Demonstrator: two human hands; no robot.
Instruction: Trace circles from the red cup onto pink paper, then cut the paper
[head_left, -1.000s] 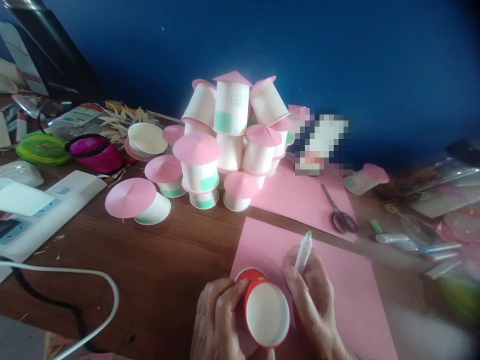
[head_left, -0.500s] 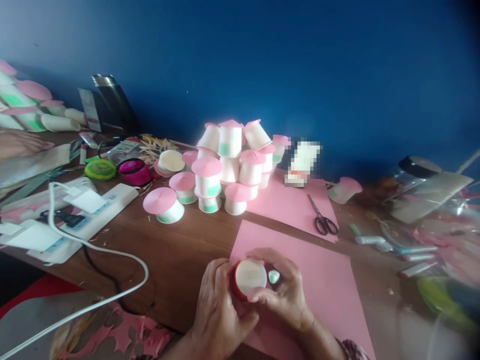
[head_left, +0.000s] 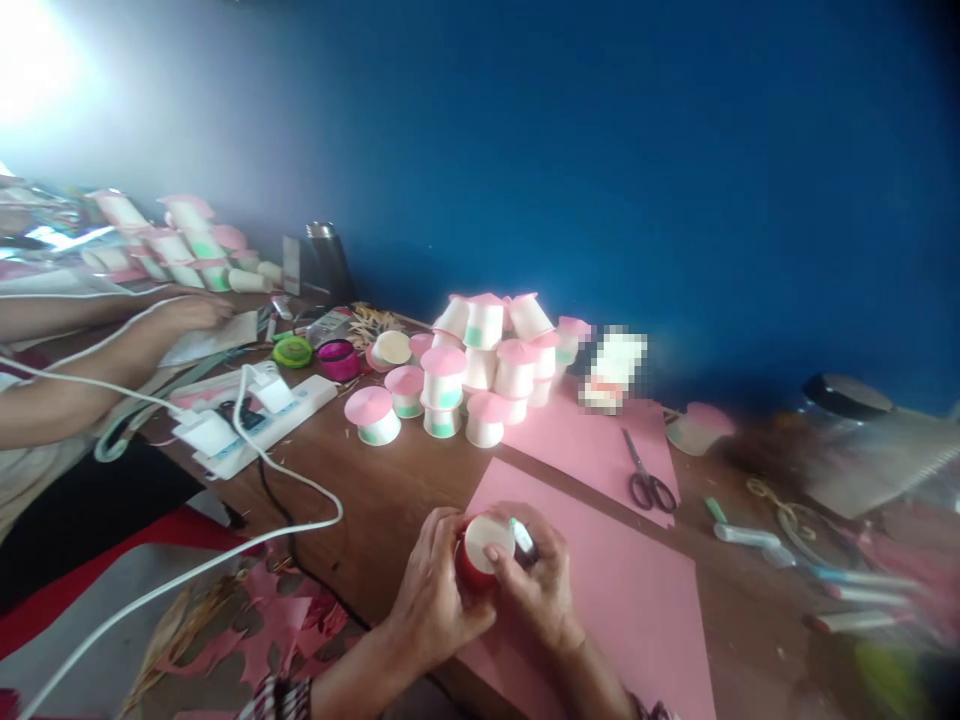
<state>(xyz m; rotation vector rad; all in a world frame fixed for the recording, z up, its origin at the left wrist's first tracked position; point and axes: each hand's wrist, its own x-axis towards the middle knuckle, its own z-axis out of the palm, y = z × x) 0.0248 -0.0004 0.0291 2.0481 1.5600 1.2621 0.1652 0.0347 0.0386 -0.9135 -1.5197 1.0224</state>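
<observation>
Between my hands is a small paper cup [head_left: 477, 577] with a red side, its pale round end facing up toward me. My left hand [head_left: 429, 585] is closed around the cup's left side. My right hand [head_left: 546, 590] grips a white marker pen [head_left: 523, 538] with a green tip, close beside the cup's right edge. The right thumb presses on the cup's pale end. Part of the marker is hidden by the right fingers. Both hands are above a pink paper sheet [head_left: 615, 600] on the brown table.
Ahead stands a pile of white cups with pink cone tops [head_left: 442, 375]. Scissors [head_left: 649, 485] lie on another pink sheet, right of it. A power strip [head_left: 277, 428] with white cables is at left, near another person's arm [head_left: 127, 370]. Pink scraps [head_left: 277, 620] lie lower left; markers [head_left: 870, 598] at right.
The view has swung left, showing more of the other person's arms. My hands are closer together; the marker has tilted, its green tip now up by the cup's edge.
</observation>
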